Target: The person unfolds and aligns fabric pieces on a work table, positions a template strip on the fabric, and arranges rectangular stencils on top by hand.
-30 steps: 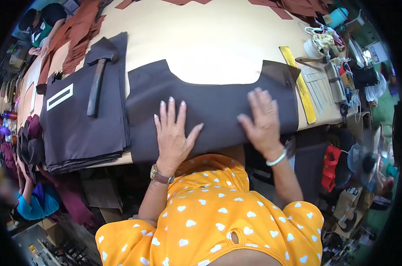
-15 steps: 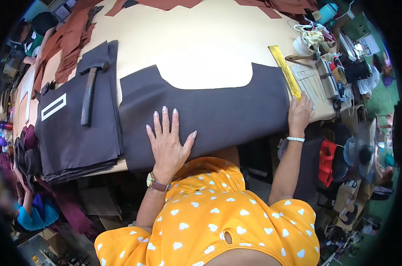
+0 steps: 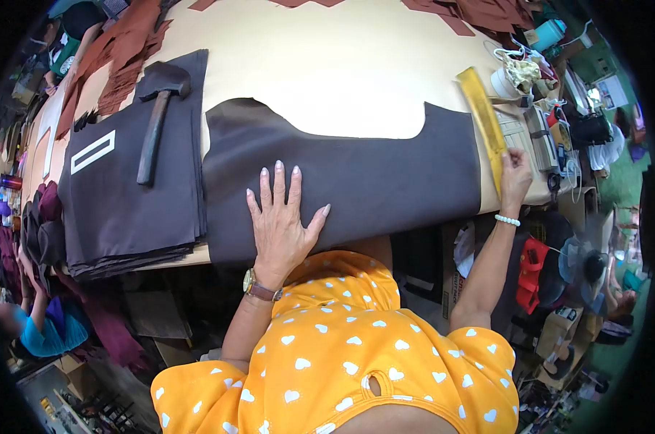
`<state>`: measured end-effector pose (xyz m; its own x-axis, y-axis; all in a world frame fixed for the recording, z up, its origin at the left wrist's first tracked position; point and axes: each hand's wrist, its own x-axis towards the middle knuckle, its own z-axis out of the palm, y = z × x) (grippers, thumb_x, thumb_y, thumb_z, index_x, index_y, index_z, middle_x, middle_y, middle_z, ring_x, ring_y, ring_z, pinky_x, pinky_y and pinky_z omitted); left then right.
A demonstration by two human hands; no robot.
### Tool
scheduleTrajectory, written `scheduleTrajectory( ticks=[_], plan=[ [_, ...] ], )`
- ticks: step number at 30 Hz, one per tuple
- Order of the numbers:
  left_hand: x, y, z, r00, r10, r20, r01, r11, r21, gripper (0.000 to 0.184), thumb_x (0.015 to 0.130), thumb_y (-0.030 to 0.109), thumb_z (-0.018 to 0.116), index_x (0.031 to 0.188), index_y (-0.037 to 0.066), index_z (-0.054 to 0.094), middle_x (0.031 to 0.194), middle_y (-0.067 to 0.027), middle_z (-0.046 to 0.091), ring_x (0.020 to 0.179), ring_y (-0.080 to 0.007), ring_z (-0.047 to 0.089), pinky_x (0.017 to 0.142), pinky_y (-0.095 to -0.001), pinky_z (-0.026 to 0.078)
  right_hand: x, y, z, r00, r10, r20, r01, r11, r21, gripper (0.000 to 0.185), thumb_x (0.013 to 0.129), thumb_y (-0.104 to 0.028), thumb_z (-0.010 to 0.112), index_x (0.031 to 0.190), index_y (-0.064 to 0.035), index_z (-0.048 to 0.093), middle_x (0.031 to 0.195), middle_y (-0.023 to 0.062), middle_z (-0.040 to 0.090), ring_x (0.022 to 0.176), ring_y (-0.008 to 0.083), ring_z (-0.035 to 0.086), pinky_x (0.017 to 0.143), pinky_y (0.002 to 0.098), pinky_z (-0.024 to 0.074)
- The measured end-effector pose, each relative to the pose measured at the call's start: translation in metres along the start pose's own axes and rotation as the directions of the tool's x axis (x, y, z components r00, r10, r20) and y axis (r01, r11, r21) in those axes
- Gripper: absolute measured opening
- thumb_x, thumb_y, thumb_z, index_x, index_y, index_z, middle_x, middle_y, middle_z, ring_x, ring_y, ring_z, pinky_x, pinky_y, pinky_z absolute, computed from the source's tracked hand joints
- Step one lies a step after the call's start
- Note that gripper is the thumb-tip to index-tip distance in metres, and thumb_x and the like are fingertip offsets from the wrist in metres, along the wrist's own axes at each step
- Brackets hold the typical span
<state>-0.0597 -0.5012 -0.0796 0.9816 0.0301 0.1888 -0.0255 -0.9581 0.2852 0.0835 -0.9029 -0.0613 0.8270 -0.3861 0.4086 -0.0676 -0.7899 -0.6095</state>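
Note:
Dark brown fabric (image 3: 385, 173), cut with a wide curved notch along its far edge, lies on the table in front of me. My left hand (image 3: 278, 224) rests on it, palm down with fingers spread. At the fabric's right side, my right hand (image 3: 516, 181) grips a yellow ruler (image 3: 486, 112) near its lower end. The ruler is slightly blurred and slants up and to the left. Left of the fabric lies a stack of dark cut pieces (image 3: 125, 210), with a hammer (image 3: 154, 137) and a white rectangular frame (image 3: 93, 152) on top.
Reddish-brown scraps (image 3: 125, 76) lie at the far left and along the back of the pale table (image 3: 327, 72). A white tub (image 3: 502, 83) and assorted tools stand at the right edge. A person in blue (image 3: 49, 329) is at the lower left.
My right hand has moved right and closed on the ruler, which has shifted right, away from the fabric. The fabric's far left corner now looks curled. My left hand stays flat.

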Motion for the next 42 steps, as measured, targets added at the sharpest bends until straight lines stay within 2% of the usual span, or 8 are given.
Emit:
scheduleTrajectory(
  ticks=[5, 9, 13, 16, 21, 29, 35, 42],
  plan=[
    [0.002, -0.002, -0.001, 0.997, -0.056, -0.053, 0.046, 0.985, -0.166, 0.082, 0.078, 0.037, 0.064, 0.139, -0.001, 0.023, 0.142, -0.0215, 0.028, 0.13, -0.0372, 0.027, 0.104, -0.0539, 0.019, -0.021, -0.094, -0.02, 0.963, -0.224, -0.15, 0.269, 0.838, 0.474, 0.014, 0.087, -0.005, 0.055, 0.098, 0.0013, 0.062, 0.087, 0.0029, 0.063, 0.08, 0.0083, 0.057, 0.072, 0.0218, 0.0454],
    [0.003, -0.01, -0.004, 0.976, -0.156, -0.15, 0.082, 0.908, -0.412, 0.085, 0.076, 0.014, 0.063, 0.141, -0.002, 0.01, 0.142, -0.0231, 0.026, 0.128, -0.0355, 0.031, 0.103, -0.0472, 0.025, -0.053, -0.146, -0.021, 0.918, -0.336, 0.211, 0.137, 0.767, 0.627, 0.013, 0.087, -0.002, 0.054, 0.096, 0.0007, 0.063, 0.088, 0.0028, 0.063, 0.082, 0.0066, 0.056, 0.073, 0.0205, 0.0449],
    [0.003, -0.017, -0.01, 0.873, -0.429, -0.232, 0.138, 0.674, -0.726, 0.086, 0.071, -0.009, 0.044, 0.143, 0.004, -0.001, 0.144, -0.0216, 0.023, 0.129, -0.0333, 0.031, 0.103, -0.0415, 0.029, -0.084, -0.17, 0.018, 0.754, -0.404, 0.518, 0.094, 0.846, 0.524, 0.014, 0.083, -0.007, 0.06, 0.094, 0.002, 0.062, 0.086, 0.012, 0.065, 0.077, 0.0166, 0.062, 0.071, 0.0267, 0.0474],
    [0.0, -0.022, -0.008, 0.867, -0.434, -0.246, 0.135, 0.679, -0.721, 0.086, 0.069, -0.01, 0.042, 0.143, 0.004, 0.0, 0.144, -0.0218, 0.023, 0.13, -0.0339, 0.03, 0.104, -0.0418, 0.027, -0.082, -0.144, 0.038, 0.838, -0.487, 0.246, 0.427, 0.866, 0.258, 0.018, 0.081, -0.006, 0.058, 0.098, 0.0009, 0.061, 0.095, 0.0163, 0.063, 0.088, 0.0293, 0.06, 0.079, 0.0348, 0.0463],
    [-0.001, -0.024, -0.002, 0.913, -0.315, -0.261, 0.106, 0.799, -0.592, 0.086, 0.068, -0.01, 0.042, 0.143, 0.004, 0.002, 0.142, -0.0226, 0.026, 0.131, -0.0345, 0.028, 0.107, -0.0427, 0.022, -0.046, -0.048, 0.025, 0.983, -0.181, -0.022, 0.172, 0.96, -0.221, 0.03, 0.076, 0.002, 0.049, 0.104, 0.003, 0.058, 0.089, 0.0183, 0.062, 0.087, 0.0336, 0.06, 0.081, 0.0395, 0.0456],
    [0.0, -0.022, -0.004, 0.918, -0.307, -0.251, 0.122, 0.821, -0.558, 0.081, 0.067, -0.008, 0.042, 0.141, -0.002, 0.009, 0.136, -0.0262, 0.034, 0.126, -0.0387, 0.033, 0.106, -0.0406, 0.023, -0.026, -0.023, 0.01, 0.87, 0.213, 0.444, -0.342, 0.91, 0.233, 0.029, 0.08, -0.008, 0.058, 0.105, 0.0067, 0.057, 0.062, 0.0001, 0.052, 0.053, 0.0051, 0.048, 0.048, 0.021, 0.0392],
    [0.0, -0.021, -0.006, 0.923, -0.292, -0.252, 0.121, 0.84, -0.529, 0.08, 0.067, -0.008, 0.044, 0.14, -0.003, 0.012, 0.134, -0.0235, 0.038, 0.122, -0.0375, 0.038, 0.104, -0.0404, 0.026, -0.03, -0.036, 0.043, 0.926, -0.336, 0.172, 0.37, 0.899, -0.235, 0.023, 0.077, -0.009, 0.059, 0.099, -0.0036, 0.061, 0.078, 0.0095, 0.06, 0.072, 0.024, 0.06, 0.064, 0.0339, 0.0466],
    [-0.001, -0.021, -0.006, 0.927, -0.287, -0.243, 0.122, 0.84, -0.529, 0.079, 0.068, -0.008, 0.043, 0.14, 0.0, 0.014, 0.133, -0.0234, 0.039, 0.125, -0.0369, 0.036, 0.106, -0.04, 0.024, 0.009, -0.01, 0.047, 0.947, -0.311, 0.085, 0.321, 0.888, -0.328, 0.025, 0.079, -0.021, 0.059, 0.097, -0.004, 0.062, 0.092, 0.014, 0.061, 0.084, 0.0316, 0.059, 0.075, 0.0391, 0.0458]
  ],
)
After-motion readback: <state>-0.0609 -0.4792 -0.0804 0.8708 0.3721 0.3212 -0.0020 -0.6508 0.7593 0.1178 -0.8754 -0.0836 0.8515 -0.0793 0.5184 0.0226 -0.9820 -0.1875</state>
